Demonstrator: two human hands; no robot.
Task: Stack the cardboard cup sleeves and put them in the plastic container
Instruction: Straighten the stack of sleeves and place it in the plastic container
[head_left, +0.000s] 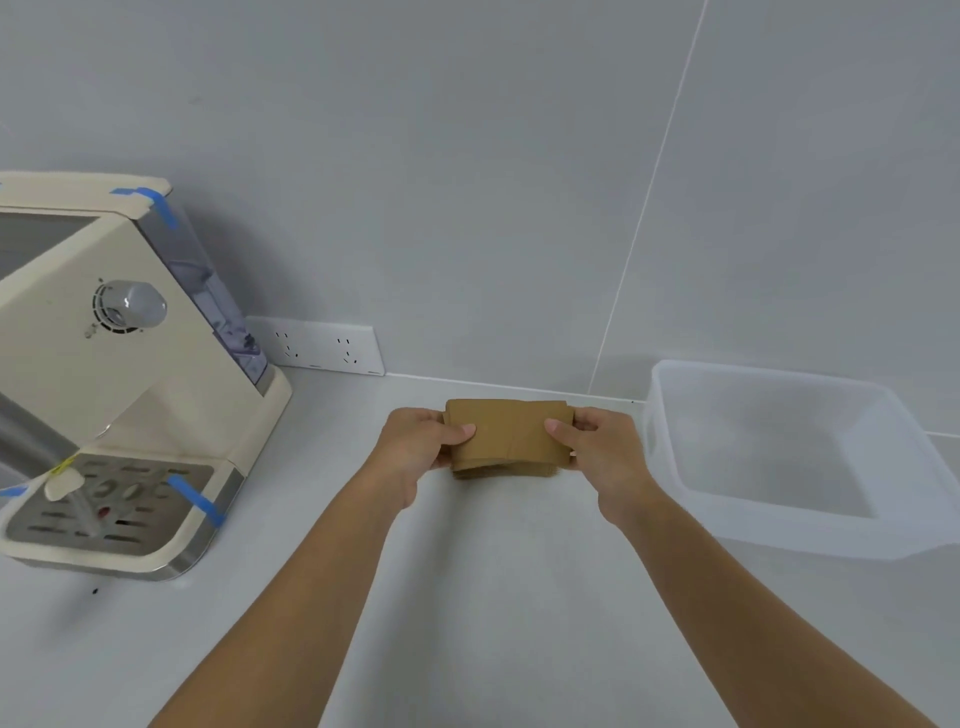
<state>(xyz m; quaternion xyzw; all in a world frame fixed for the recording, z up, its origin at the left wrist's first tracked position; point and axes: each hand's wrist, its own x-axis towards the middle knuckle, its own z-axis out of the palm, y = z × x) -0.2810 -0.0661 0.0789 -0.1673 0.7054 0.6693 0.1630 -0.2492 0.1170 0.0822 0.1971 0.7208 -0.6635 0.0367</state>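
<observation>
Bare counter (493, 597) open near and centre. Coffee machine (114, 374) blocks left; wall (467, 182) closes far side. Plastic container (800, 535) stands right, top open.

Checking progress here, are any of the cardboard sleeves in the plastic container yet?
No, the plastic container looks empty, and both hands hold the cardboard sleeves to its left.

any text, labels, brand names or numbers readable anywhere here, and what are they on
None can be read.
Coffee machine: no brand or label shows; the marks around its knob are too small and blurred to read.
Wall socket panel: only pin holes, no lettering legible.
Cardboard cup sleeves, held between the left hand and the right hand: plain brown, no print visible.
Plastic container: no label visible.
</observation>
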